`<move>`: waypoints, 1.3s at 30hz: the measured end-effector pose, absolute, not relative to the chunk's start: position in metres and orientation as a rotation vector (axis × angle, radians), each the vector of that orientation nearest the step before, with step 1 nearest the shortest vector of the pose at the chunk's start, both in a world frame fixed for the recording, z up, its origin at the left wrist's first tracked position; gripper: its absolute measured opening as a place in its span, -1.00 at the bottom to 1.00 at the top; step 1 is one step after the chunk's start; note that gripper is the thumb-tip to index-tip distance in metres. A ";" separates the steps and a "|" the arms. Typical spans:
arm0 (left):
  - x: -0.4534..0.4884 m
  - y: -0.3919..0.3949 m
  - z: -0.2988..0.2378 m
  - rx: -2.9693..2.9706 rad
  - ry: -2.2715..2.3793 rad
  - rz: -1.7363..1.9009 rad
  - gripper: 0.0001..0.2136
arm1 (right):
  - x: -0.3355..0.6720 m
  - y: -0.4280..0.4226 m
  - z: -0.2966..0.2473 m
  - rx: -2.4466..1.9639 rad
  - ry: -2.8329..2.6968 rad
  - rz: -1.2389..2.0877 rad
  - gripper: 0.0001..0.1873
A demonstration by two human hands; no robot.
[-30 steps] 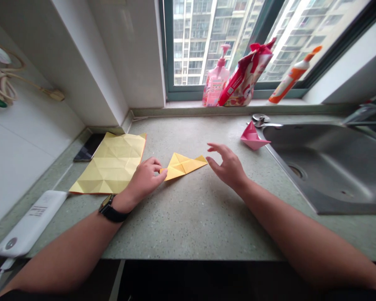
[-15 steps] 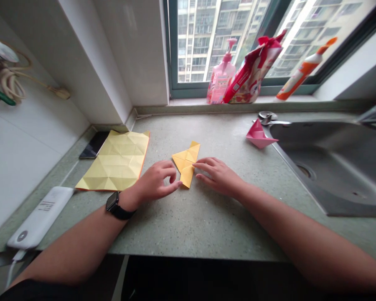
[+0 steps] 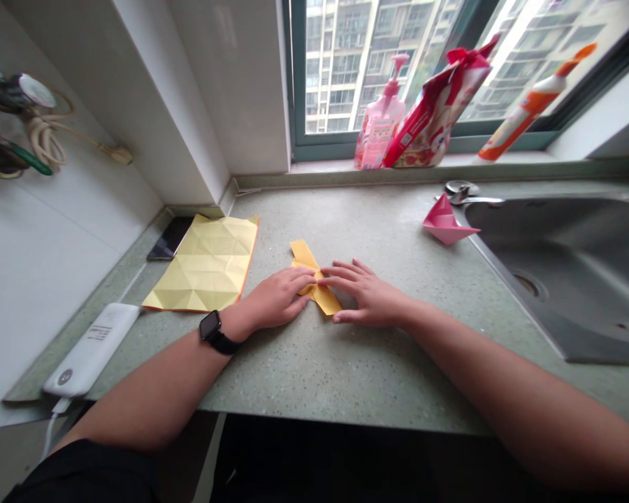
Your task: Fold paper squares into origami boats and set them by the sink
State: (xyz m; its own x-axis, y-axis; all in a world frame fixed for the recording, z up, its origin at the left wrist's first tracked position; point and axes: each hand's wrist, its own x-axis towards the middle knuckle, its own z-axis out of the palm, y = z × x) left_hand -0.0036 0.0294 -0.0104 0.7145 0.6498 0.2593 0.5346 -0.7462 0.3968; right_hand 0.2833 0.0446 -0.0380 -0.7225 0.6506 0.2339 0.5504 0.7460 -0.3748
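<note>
My left hand [image 3: 275,299] and right hand [image 3: 364,293] lie palm-down on a narrow folded piece of yellow-orange origami paper [image 3: 302,255], which sits flat on the speckled grey-green stone countertop [image 3: 346,370]. Neither hand closes around the paper or pinches it. Both stay open, with the fingers slightly curved and resting on it from either side, and my fingertips [image 3: 322,279] come together just beside each other over its middle. The crisp, matte paper forms a slanted strip with angular ends, one poking out past my fingers on the far side and another on the near side. My fingers hide its centre.

To the left of the folded piece lies a larger yellow paper sheet [image 3: 202,265], flat, with an orange edge and crease lines that cut it into triangles. Beyond that sheet, a glossy black phone [image 3: 170,239] sits partly under its far corner, and nearer me lies a smooth white power bank [image 3: 91,349]. A black watch [image 3: 212,328] circles my left wrist. To the right of the folded piece, a pink paper boat [image 3: 444,225] stands at the rim of the stainless steel sink [image 3: 555,279]. Farther ahead on the window ledge are a pink pump bottle [image 3: 381,119], a crinkled red-and-white bag [image 3: 435,112] and an orange-and-white tube [image 3: 524,112].
</note>
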 end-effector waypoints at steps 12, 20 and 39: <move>-0.003 0.009 -0.001 2.726 1.296 0.376 -0.74 | 0.291 0.053 -0.035 -0.866 -2.460 0.304 -0.87; 0.000 0.010 -0.005 2.756 1.064 0.408 -0.76 | 0.294 0.057 -0.036 -0.930 -2.455 0.289 -0.83; -0.001 0.010 -0.001 2.638 0.913 0.418 -0.73 | 0.289 0.055 -0.028 -0.949 -2.430 0.408 -0.87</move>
State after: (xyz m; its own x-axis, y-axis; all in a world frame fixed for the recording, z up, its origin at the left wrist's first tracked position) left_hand -0.0008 0.0095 -0.0014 0.7535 0.6355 0.1682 0.5427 -0.7457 0.3865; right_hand 0.2890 0.0552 -0.0284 -0.6346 0.6950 0.3379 0.5463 0.7128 -0.4399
